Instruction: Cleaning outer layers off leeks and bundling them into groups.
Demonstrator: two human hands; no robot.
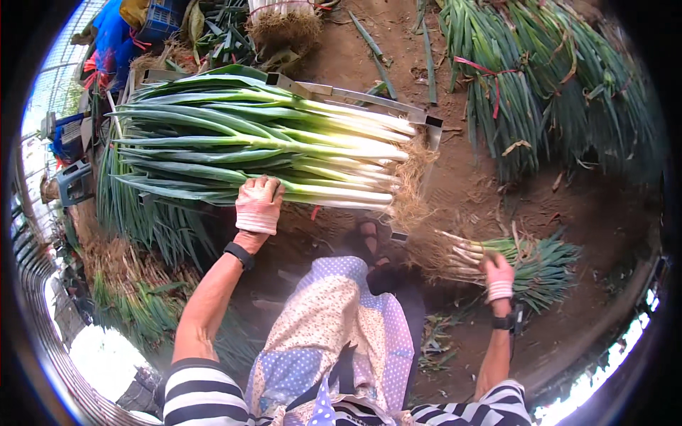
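Long green onions [284, 142] with white stems and brown roots lie side by side in a metal frame [355, 96], leaves to the left, roots to the right. My left hand [258, 202], in a pink-and-white glove, curls its fingers on the nearest stalk at the frame's near side. Low on the right, a heap of thinner green onions [543, 266] rests on the ground. My right hand [499, 273], gloved alike and slightly blurred, has its fingers closed around stalks at the middle of this heap; the fingertips are partly hidden.
Large bundles of green onions [490, 92], one tied with red string, lie at the far right. A root-ended bundle [284, 32] stands at the back. More green onions [142, 284] cover the left side. A blue crate [158, 20] is at the far left.
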